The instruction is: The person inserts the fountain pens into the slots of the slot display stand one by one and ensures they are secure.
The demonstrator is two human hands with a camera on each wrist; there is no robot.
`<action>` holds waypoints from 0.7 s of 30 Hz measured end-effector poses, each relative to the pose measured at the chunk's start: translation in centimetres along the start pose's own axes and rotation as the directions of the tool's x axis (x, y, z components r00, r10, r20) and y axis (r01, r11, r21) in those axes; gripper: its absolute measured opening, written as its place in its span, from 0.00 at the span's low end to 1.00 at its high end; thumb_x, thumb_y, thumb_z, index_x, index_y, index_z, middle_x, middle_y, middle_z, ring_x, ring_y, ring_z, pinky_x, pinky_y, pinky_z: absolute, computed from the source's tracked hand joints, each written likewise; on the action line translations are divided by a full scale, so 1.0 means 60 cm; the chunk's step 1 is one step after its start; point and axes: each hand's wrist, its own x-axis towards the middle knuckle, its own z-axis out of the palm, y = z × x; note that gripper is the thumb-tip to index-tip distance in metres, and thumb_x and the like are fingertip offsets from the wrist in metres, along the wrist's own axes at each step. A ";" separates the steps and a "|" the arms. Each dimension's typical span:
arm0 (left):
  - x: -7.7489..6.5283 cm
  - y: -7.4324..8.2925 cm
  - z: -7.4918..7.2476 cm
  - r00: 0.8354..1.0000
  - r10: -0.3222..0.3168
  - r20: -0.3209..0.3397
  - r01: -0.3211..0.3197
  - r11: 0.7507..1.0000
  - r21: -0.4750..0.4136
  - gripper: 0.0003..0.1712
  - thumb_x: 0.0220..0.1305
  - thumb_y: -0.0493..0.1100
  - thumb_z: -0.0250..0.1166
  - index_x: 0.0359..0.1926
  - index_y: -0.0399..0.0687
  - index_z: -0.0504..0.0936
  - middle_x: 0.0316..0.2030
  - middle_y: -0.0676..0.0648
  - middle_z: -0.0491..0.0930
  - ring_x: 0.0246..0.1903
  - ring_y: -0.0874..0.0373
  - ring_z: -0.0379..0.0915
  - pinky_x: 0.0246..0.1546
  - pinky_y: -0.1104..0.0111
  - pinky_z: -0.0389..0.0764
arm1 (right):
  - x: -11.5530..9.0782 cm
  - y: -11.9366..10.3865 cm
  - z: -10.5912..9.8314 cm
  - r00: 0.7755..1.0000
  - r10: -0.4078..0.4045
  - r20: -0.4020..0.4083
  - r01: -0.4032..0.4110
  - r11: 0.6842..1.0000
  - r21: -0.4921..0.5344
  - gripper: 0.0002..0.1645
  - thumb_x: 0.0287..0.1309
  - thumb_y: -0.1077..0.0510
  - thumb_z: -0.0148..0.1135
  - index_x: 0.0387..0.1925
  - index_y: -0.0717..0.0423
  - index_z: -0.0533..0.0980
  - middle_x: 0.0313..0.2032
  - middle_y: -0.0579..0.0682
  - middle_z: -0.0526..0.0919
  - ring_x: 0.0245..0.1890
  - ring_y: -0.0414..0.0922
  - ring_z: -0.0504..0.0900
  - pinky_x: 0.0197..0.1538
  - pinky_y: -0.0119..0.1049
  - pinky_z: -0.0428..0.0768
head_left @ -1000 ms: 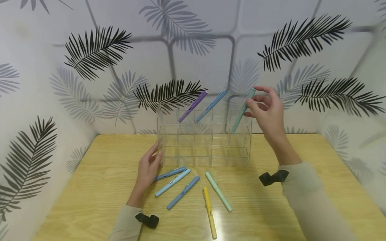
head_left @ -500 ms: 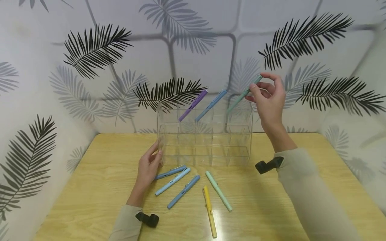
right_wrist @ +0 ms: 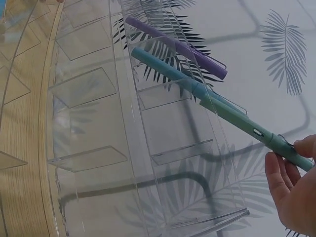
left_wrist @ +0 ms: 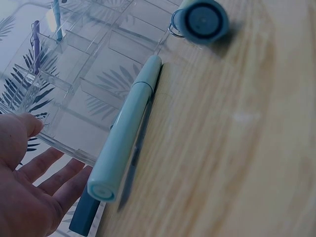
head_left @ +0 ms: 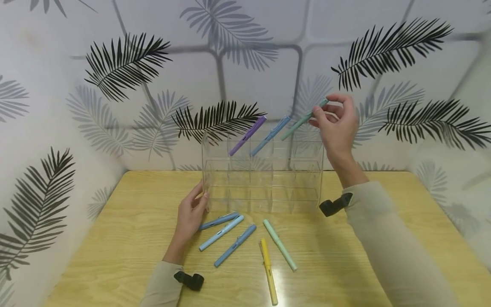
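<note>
In the head view my right hand (head_left: pixel 337 130) pinches a teal-green pen (head_left: pixel 301 124) near its upper end. The pen tilts above the top tier of a clear acrylic pen rack (head_left: pixel 261 172). My left hand (head_left: pixel 190 214) holds the rack's lower left edge, thumb to the front. A purple pen (head_left: pixel 247 136) and a blue pen (head_left: pixel 270 136) lean in neighbouring top compartments. In the right wrist view the green pen (right_wrist: pixel 237 118) lies close alongside the blue pen (right_wrist: pixel 170 71); whether they touch I cannot tell. The light blue pen (left_wrist: pixel 126 131) appears near my left hand (left_wrist: pixel 29 182).
On the wooden table (head_left: pixel 115 238) before the rack lie two darker blue pens, one nearer (head_left: pixel 235 246) and one by the left hand (head_left: pixel 218 221), a light blue pen (head_left: pixel 221 233), a yellow pen (head_left: pixel 269 273) and a pale green pen (head_left: pixel 280 245). A patterned wall stands behind.
My right hand has lifted the green pen from in front of the rack's right side, then shifted it left toward the blue pen. The left hand has stayed on the rack.
</note>
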 end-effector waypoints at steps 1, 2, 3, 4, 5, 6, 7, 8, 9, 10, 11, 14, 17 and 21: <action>0.000 0.001 0.000 1.000 -0.001 0.000 0.001 1.000 0.001 0.27 0.78 0.38 0.58 0.74 0.45 0.70 0.66 0.38 0.75 0.43 0.36 0.81 0.28 0.67 0.80 | 0.000 0.001 0.001 1.000 0.006 0.004 -0.006 1.000 -0.010 0.19 0.63 0.68 0.68 0.54 0.62 0.74 0.37 0.56 0.80 0.33 0.49 0.86 0.41 0.36 0.87; 0.000 0.001 0.000 1.000 -0.002 0.000 0.002 1.000 -0.001 0.27 0.78 0.38 0.58 0.74 0.45 0.70 0.66 0.38 0.75 0.43 0.37 0.81 0.28 0.67 0.81 | 0.000 0.003 0.002 1.000 0.013 0.012 -0.013 1.000 -0.020 0.18 0.63 0.68 0.68 0.53 0.62 0.74 0.37 0.56 0.80 0.32 0.47 0.87 0.41 0.36 0.87; -0.001 0.002 0.000 1.000 -0.003 0.000 0.003 1.000 0.000 0.27 0.78 0.38 0.58 0.74 0.44 0.70 0.66 0.38 0.75 0.43 0.36 0.81 0.28 0.67 0.81 | -0.001 0.004 0.003 1.000 0.022 0.023 -0.021 0.999 -0.031 0.18 0.63 0.68 0.68 0.52 0.62 0.74 0.37 0.55 0.81 0.32 0.46 0.87 0.41 0.36 0.87; 0.000 0.001 0.000 1.000 -0.003 0.002 0.003 1.000 0.003 0.27 0.78 0.38 0.57 0.74 0.44 0.70 0.66 0.37 0.75 0.43 0.36 0.81 0.28 0.67 0.81 | -0.001 0.005 0.003 0.999 0.030 0.035 -0.029 0.999 -0.043 0.18 0.63 0.68 0.68 0.52 0.62 0.73 0.37 0.55 0.81 0.32 0.45 0.87 0.41 0.35 0.87; -0.001 0.002 -0.001 1.000 -0.004 0.004 0.004 1.000 0.004 0.27 0.78 0.38 0.57 0.74 0.44 0.70 0.67 0.37 0.74 0.43 0.36 0.81 0.29 0.67 0.81 | -0.002 0.007 0.003 0.998 0.040 0.046 -0.037 0.998 -0.056 0.17 0.62 0.68 0.68 0.51 0.62 0.73 0.37 0.55 0.81 0.32 0.44 0.87 0.40 0.35 0.87; -0.001 0.002 -0.001 1.000 -0.006 0.007 0.006 1.000 0.009 0.27 0.78 0.38 0.57 0.75 0.44 0.69 0.67 0.37 0.74 0.44 0.36 0.81 0.29 0.67 0.81 | -0.002 0.008 0.004 0.997 0.048 0.057 -0.044 0.996 -0.072 0.17 0.62 0.68 0.68 0.50 0.61 0.73 0.36 0.55 0.81 0.32 0.43 0.87 0.40 0.34 0.86; -0.001 0.002 -0.001 1.000 -0.006 0.008 0.006 1.000 0.013 0.27 0.78 0.38 0.57 0.75 0.43 0.69 0.67 0.36 0.74 0.45 0.36 0.81 0.30 0.66 0.82 | -0.003 0.010 0.004 0.996 0.056 0.066 -0.050 0.995 -0.087 0.17 0.62 0.67 0.68 0.50 0.61 0.73 0.36 0.55 0.81 0.32 0.43 0.88 0.39 0.34 0.86; -0.001 0.002 -0.001 1.000 -0.006 0.009 0.006 1.000 0.017 0.27 0.78 0.39 0.57 0.75 0.43 0.69 0.67 0.36 0.74 0.46 0.36 0.81 0.30 0.65 0.82 | -0.003 0.011 0.004 0.995 0.059 0.075 -0.051 0.993 -0.107 0.16 0.63 0.67 0.68 0.49 0.60 0.73 0.36 0.55 0.81 0.32 0.43 0.88 0.39 0.34 0.86; -0.001 0.001 -0.002 1.000 -0.006 0.010 0.005 1.000 0.022 0.27 0.78 0.39 0.57 0.75 0.43 0.69 0.67 0.36 0.73 0.47 0.36 0.81 0.31 0.65 0.83 | -0.003 0.012 0.003 0.995 0.062 0.081 -0.052 0.991 -0.123 0.16 0.63 0.66 0.68 0.49 0.60 0.73 0.36 0.55 0.82 0.32 0.43 0.88 0.39 0.34 0.86; -0.001 0.001 -0.002 1.000 -0.006 0.010 0.006 1.000 0.025 0.27 0.78 0.39 0.57 0.75 0.43 0.69 0.67 0.35 0.73 0.48 0.36 0.81 0.31 0.64 0.83 | -0.003 0.013 0.003 0.994 0.064 0.086 -0.052 0.989 -0.140 0.16 0.63 0.66 0.68 0.50 0.61 0.73 0.36 0.54 0.82 0.32 0.42 0.88 0.40 0.35 0.86; -0.001 0.002 -0.002 1.000 -0.008 0.009 0.008 1.000 0.026 0.27 0.78 0.39 0.58 0.75 0.43 0.69 0.67 0.35 0.73 0.48 0.36 0.81 0.31 0.63 0.83 | -0.003 0.014 0.002 0.994 0.067 0.089 -0.052 0.986 -0.158 0.16 0.64 0.65 0.68 0.50 0.62 0.73 0.36 0.54 0.82 0.32 0.42 0.88 0.40 0.35 0.86; 0.000 0.004 -0.001 1.000 -0.012 0.006 0.011 1.000 0.024 0.27 0.78 0.39 0.58 0.74 0.44 0.70 0.67 0.36 0.73 0.47 0.36 0.81 0.31 0.62 0.83 | -0.002 0.016 -0.001 0.990 0.084 0.111 -0.059 0.975 -0.214 0.16 0.65 0.64 0.67 0.50 0.64 0.73 0.36 0.54 0.82 0.32 0.42 0.88 0.40 0.35 0.86; 0.000 0.004 -0.001 1.000 -0.016 0.000 0.016 1.000 0.018 0.27 0.78 0.39 0.58 0.74 0.44 0.70 0.66 0.36 0.74 0.46 0.36 0.81 0.31 0.62 0.83 | -0.001 0.019 -0.005 0.983 0.118 0.143 -0.079 0.963 -0.257 0.17 0.65 0.63 0.68 0.50 0.65 0.73 0.37 0.55 0.83 0.30 0.39 0.88 0.39 0.34 0.86; -0.001 0.003 -0.001 1.000 -0.011 -0.002 0.011 1.000 0.009 0.27 0.78 0.39 0.58 0.74 0.44 0.70 0.66 0.35 0.74 0.47 0.36 0.81 0.30 0.63 0.83 | -0.001 0.024 -0.007 0.975 0.136 0.174 -0.080 0.953 -0.293 0.16 0.66 0.61 0.68 0.49 0.65 0.73 0.37 0.56 0.84 0.30 0.38 0.88 0.38 0.34 0.86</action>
